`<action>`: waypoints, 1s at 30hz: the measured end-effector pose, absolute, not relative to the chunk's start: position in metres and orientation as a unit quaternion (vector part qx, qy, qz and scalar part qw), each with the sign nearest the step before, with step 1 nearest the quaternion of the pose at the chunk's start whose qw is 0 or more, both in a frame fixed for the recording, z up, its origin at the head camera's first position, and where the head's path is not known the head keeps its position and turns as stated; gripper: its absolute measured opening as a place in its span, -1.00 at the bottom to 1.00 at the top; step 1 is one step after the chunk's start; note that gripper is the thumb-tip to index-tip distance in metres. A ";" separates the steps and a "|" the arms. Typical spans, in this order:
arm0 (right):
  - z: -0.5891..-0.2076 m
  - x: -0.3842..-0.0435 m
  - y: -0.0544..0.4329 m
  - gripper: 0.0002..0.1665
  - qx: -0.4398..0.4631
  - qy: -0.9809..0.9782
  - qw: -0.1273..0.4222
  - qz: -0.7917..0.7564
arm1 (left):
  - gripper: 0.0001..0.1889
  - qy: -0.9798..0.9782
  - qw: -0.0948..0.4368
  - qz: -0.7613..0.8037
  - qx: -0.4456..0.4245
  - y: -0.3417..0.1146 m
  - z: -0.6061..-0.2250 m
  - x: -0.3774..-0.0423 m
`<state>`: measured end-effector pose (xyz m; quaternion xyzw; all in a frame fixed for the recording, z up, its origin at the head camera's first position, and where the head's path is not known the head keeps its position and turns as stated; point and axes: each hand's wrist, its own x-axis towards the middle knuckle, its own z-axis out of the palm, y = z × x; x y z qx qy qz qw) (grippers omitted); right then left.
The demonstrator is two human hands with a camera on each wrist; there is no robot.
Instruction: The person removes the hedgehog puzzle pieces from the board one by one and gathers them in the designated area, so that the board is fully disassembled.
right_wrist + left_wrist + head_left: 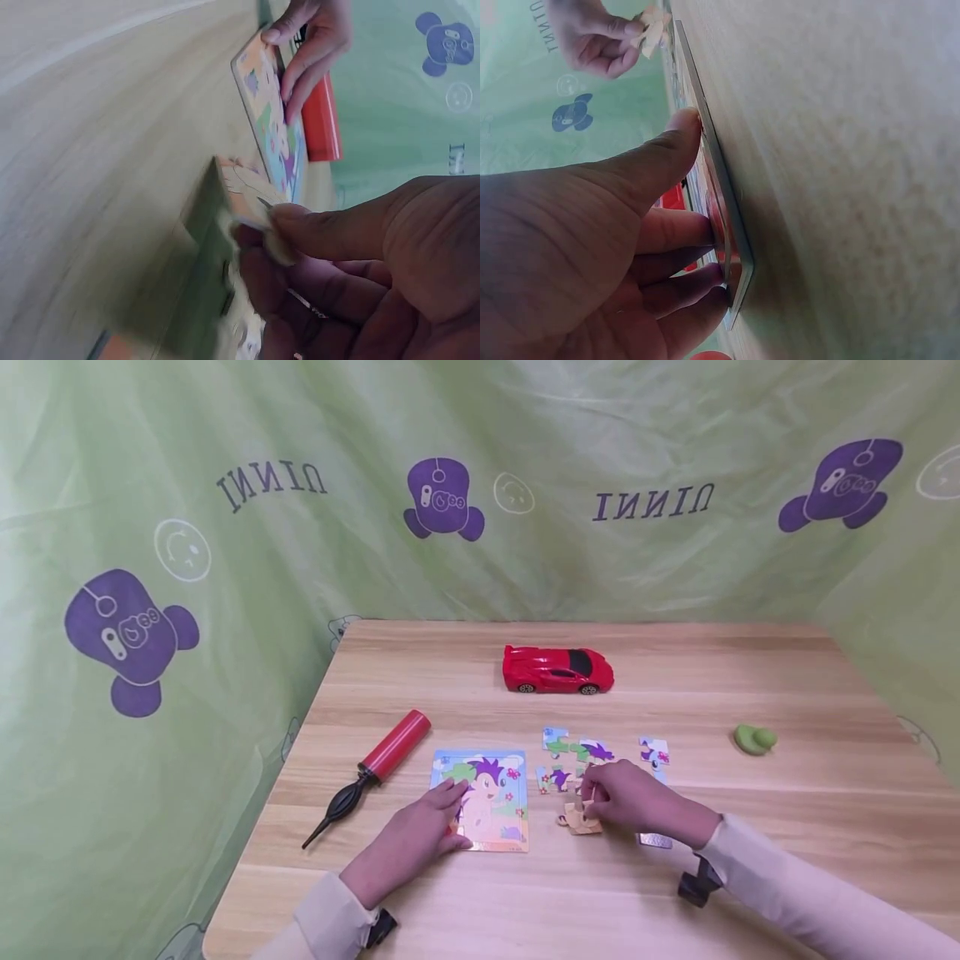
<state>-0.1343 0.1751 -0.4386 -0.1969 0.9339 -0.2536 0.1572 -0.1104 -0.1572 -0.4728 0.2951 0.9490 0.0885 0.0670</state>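
My left hand (416, 839) rests on the left side of a picture puzzle board (521, 814) showing a purple-haired hedgehog. In the left wrist view, the fingertips and thumb touch the top face of the thin board (727, 195) near its edge. The right hand (641, 797) pinches a tan puzzle piece (251, 191) between thumb and fingers, tilted and raised over the table. Loose puzzle pieces (557, 739) lie around the right hand, some partly hidden by it. More pieces (654, 750) are beyond its far right side.
A red toy car (555, 670) stands at the back of the wooden table (675, 668). To the left lies a red hand pump (397, 746) with a black nozzle. A small green toy (753, 739) sits at the right. Green curtains (450, 577) enclose the table.
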 end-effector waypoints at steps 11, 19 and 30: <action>-0.438 -0.131 0.182 -0.71 -0.166 0.951 0.159 -0.207 | -0.25 0.949 0.067 0.083 0.295 -0.157 -0.470 -0.112; -0.439 -0.128 0.168 -0.78 -0.193 0.956 0.101 -0.195 | -0.26 0.948 0.055 0.072 0.305 -0.155 -0.476 -0.110; -0.448 -0.146 0.072 -0.70 -0.386 0.910 0.076 -0.131 | -0.14 0.947 0.029 0.094 0.304 -0.159 -0.476 -0.113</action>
